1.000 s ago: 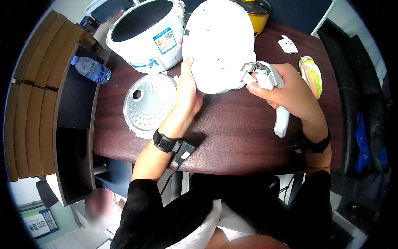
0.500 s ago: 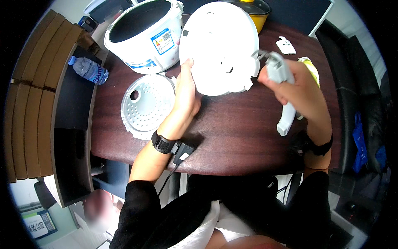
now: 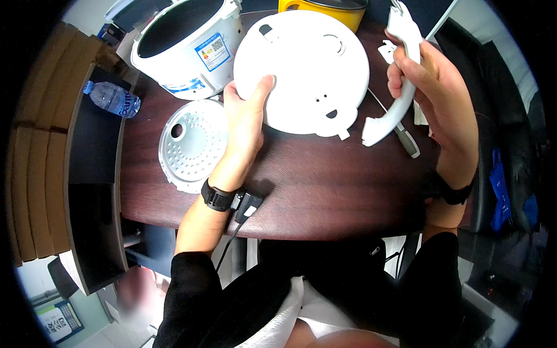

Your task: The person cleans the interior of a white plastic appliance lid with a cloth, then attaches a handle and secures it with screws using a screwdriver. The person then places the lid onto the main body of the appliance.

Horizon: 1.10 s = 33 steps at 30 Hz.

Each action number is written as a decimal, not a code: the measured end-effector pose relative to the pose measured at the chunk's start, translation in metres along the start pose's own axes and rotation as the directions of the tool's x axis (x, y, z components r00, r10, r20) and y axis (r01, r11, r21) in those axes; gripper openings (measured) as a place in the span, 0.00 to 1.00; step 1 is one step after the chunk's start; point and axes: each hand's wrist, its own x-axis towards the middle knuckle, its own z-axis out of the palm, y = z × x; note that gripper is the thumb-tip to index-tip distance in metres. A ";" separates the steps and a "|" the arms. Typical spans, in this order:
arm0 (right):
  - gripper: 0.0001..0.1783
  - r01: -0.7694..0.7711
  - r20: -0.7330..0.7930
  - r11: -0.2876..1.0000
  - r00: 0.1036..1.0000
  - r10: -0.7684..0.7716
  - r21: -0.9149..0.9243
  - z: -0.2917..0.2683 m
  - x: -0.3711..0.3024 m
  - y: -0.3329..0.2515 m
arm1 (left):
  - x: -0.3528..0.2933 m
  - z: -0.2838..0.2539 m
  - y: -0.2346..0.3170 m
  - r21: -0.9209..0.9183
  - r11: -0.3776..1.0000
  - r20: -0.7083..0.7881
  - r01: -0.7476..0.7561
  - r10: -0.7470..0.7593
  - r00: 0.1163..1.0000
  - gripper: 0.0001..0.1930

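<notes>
My left hand (image 3: 242, 124) is closed on the left edge of a round white rice cooker lid (image 3: 307, 64), its thumb lying on the broad face. The lid is tilted up above the table, and small holes and a notched tab show near its lower right edge. In my right hand (image 3: 438, 93) is a curved white carrying handle (image 3: 387, 123), held apart from the lid on its right. Beneath this handle lies a screwdriver (image 3: 407, 141) with a grey grip. Left of my left hand rests a dimpled round inner lid plate (image 3: 197, 145) with one large hole.
The white rice cooker body (image 3: 191, 64) stands open at the back left, beside a yellow pot (image 3: 342, 16). A small white plastic part (image 3: 386, 52) lies behind my right hand. A water bottle (image 3: 113, 98) is at the far left. A cable (image 3: 232, 242) hangs from my left wrist device.
My right hand has lifted and turned the handle, uncovering the screwdriver. The lid has rotated in my left hand, and more of the table's far side has left the view.
</notes>
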 end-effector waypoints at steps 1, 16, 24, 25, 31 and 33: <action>0.19 0.018 0.003 1.000 1.000 -0.018 0.013 0.004 0.002 0.002 | 0.000 0.000 0.000 0.032 0.999 0.000 -0.006 0.006 1.000 0.37; 0.21 0.205 -0.113 0.975 0.974 -0.194 0.087 0.059 0.027 0.046 | -0.008 0.003 0.010 0.314 0.945 0.029 -0.094 0.089 0.996 0.40; 0.28 0.097 -0.046 0.995 0.994 -0.095 0.034 0.074 0.036 0.059 | -0.012 0.006 0.017 0.404 0.900 0.047 -0.164 0.159 0.986 0.39; 0.28 0.104 -0.048 0.994 0.994 -0.103 0.027 0.075 0.037 0.060 | -0.012 0.006 0.018 0.416 0.894 0.048 -0.169 0.164 0.985 0.39; 0.29 0.030 -0.107 0.999 0.994 -0.032 -0.021 0.078 0.043 0.066 | -0.013 0.007 0.020 0.467 0.869 0.052 -0.165 0.159 0.986 0.38; 0.29 0.009 -0.097 0.999 0.995 -0.014 -0.049 0.079 0.043 0.064 | -0.013 0.007 0.020 0.455 0.876 0.052 -0.160 0.153 0.987 0.38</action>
